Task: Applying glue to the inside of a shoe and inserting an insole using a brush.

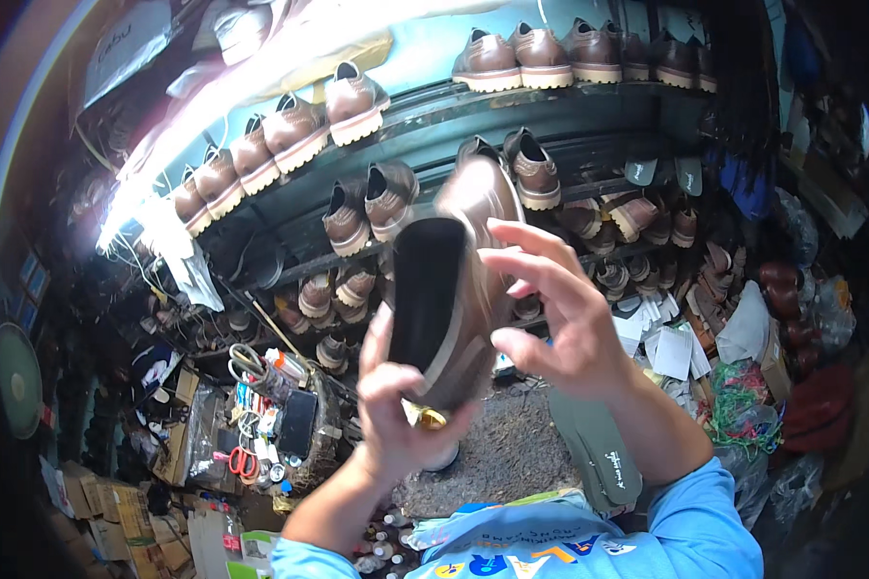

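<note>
My left hand (pixel 394 400) grips a brown leather shoe (pixel 462 338) by its heel end, thumb and fingers around it. The shoe is held up in front of me, its dark opening facing me and its toe pointing away; it is slightly smeared by motion. Just to its right, my right hand (pixel 570 323) has its fingers apart and bent, close to the shoe's side; whether a fingertip touches it I cannot tell. A dark green insole (pixel 597 452) lies below my right forearm, on a rough grey work surface (pixel 497 449).
Brown shoes line the upper shelf (pixel 410 118) and lower racks. At left, a cluttered stand holds red-handled scissors (pixel 244 465) and a dark phone-like slab (pixel 299 425). Papers (pixel 676 349), plastic bags and coloured netting (pixel 743 405) pile up on the right. Flattened cardboard (pixel 126 511) lies lower left.
</note>
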A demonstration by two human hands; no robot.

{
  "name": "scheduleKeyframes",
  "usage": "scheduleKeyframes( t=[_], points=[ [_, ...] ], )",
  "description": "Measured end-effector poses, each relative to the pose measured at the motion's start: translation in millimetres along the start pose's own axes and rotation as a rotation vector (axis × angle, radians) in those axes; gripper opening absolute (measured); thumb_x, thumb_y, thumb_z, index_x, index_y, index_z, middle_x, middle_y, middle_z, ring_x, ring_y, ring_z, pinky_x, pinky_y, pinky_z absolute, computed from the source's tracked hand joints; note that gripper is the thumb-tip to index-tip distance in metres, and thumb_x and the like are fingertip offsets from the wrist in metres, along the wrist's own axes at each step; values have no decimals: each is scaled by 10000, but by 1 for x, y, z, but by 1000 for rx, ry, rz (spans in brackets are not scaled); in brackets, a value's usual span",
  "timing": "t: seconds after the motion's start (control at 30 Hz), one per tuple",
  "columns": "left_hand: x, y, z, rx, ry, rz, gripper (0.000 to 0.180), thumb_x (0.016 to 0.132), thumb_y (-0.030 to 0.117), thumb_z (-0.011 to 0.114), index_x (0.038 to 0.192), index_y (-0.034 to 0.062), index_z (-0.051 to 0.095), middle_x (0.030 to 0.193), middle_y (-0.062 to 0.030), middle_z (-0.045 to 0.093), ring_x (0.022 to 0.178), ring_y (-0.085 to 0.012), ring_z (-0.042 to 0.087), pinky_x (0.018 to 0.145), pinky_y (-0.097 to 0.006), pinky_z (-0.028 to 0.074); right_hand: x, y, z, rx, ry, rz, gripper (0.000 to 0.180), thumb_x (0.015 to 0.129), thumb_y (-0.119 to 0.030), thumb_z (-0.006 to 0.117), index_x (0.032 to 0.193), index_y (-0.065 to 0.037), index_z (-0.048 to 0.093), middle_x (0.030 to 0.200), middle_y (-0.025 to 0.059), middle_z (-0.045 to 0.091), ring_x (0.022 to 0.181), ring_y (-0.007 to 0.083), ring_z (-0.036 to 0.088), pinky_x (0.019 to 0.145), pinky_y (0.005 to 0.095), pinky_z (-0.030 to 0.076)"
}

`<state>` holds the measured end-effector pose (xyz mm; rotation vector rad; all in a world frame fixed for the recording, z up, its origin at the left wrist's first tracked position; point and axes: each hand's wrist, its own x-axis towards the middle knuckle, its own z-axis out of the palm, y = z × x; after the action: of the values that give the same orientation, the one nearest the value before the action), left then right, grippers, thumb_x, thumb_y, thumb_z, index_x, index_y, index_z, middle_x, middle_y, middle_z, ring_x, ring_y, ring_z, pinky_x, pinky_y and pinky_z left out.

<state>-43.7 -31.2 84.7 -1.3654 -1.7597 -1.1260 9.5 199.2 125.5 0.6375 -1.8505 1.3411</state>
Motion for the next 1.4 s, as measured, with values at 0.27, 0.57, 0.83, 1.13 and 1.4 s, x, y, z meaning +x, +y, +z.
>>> scheduleKeyframes(
  t=[0.27,0.57,0.83,1.13,1.4],
  points=[
    [225,-135,39,237,130,-55,775,729,175,899,1322,44,417,1270,-190,530,1181,-233,551,995,-365,479,-78,-12,-45,-186,-172,33,547,713,-120,811,1249,-89,708,1415,162,550,1215,281,520,952,381,458],
    [324,-217,109,982,164,149,762,805,378,804,1388,-15,511,1271,-228,629,1241,-339,579,1074,-517,438,-242,-2,-152,-88,457,708,477,739,-43,743,1209,3,675,1340,112,601,1179,181,582,941,306,463],
    [405,-252,155,710,-328,15,863,783,475,817,1451,21,511,1457,-223,546,1357,-378,511,1152,-440,402,-204,-21,-117,376,302,482,523,830,-234,764,1234,80,652,1294,238,605,1115,264,602,953,398,487],
    [392,-239,83,185,-283,251,643,826,210,784,1386,13,538,1271,-156,650,1178,-275,628,1046,-373,483,-55,-85,-55,977,-43,-404,996,888,-749,580,1372,121,576,1438,463,430,1294,517,494,996,563,494],
    [292,-120,46,286,-444,-82,594,851,123,785,1410,104,582,883,22,563,739,-68,476,708,-241,448,-40,-78,-29,888,-123,-645,884,952,-711,504,1223,109,693,1287,459,566,1290,491,494,1028,562,459]
  ],
)
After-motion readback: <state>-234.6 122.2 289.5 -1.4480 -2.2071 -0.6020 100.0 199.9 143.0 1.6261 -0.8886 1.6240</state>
